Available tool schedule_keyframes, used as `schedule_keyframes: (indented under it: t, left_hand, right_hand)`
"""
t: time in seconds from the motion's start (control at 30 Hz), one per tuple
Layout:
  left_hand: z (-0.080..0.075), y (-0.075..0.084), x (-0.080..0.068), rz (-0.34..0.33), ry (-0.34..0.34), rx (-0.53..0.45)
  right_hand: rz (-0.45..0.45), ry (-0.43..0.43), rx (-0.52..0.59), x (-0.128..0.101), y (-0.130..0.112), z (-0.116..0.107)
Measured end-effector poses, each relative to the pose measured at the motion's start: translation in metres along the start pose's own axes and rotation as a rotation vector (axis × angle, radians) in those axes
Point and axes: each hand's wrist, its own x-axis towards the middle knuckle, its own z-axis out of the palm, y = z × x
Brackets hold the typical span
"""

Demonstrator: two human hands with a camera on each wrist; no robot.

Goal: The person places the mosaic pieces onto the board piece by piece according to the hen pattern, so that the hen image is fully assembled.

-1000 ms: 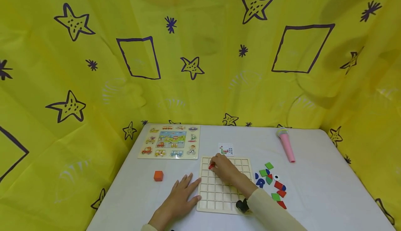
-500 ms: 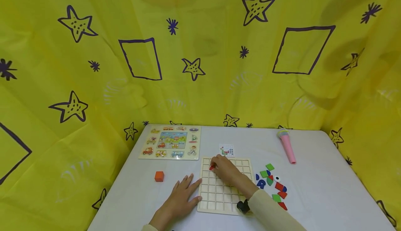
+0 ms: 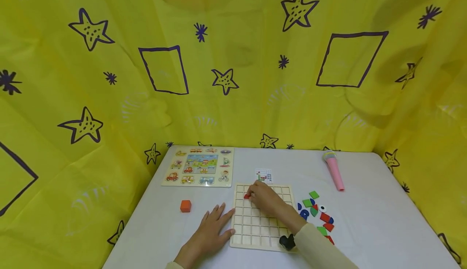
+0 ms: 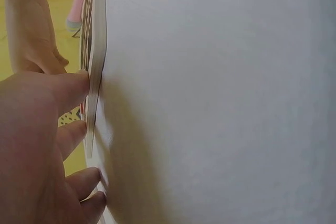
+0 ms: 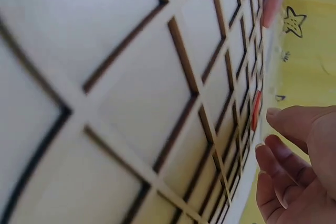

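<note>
A pale wooden grid board (image 3: pixel 251 230) lies on the table. On it, near the upper left in the head view, sits a small flat red piece (image 3: pixel 247 196), also seen edge-on as a red piece (image 5: pixel 256 110) in the right wrist view. My right hand (image 3: pixel 267 199) is over the board just beside this piece; its thumb and fingertips (image 5: pixel 270 113) are apart from it and hold nothing. My left hand (image 3: pixel 211 232) rests on the table with fingers spread, its thumb and forefinger touching the board's left edge (image 4: pixel 95 77).
Right of the board lie several green, red and blue flat pieces (image 3: pixel 325 217). A small picture card (image 3: pixel 268 171) lies behind it. A pink microphone (image 3: pixel 335 173), an orange cube (image 3: pixel 185 206) and a vehicle puzzle (image 3: pixel 166 179) are farther out. A yellow curtain (image 3: pixel 251 110) hangs behind.
My right hand has shifted slightly right, off the red piece, and more of that piece shows on the board. The left hand has stayed in place.
</note>
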Motion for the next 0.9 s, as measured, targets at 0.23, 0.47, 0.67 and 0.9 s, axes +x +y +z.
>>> schedule_keyframes:
  t: [0.23,0.47,0.67,0.9]
  left_hand:
    - [0.000,0.001,-0.001,0.008,0.005,0.000]
    - [0.000,0.003,-0.001,0.011,0.008,-0.003]
    - [0.000,0.002,-0.002,0.011,0.010,-0.005]
    - [0.001,0.000,-0.001,0.014,0.010,-0.003]
  right_hand:
    - [0.119,0.021,0.068,-0.025,0.013,-0.025]
    - [0.226,0.025,0.073,-0.063,0.045,-0.069]
    - [0.317,0.007,0.067,-0.096,0.081,-0.101]
    - [0.385,-0.008,0.083,-0.117,0.109,-0.109]
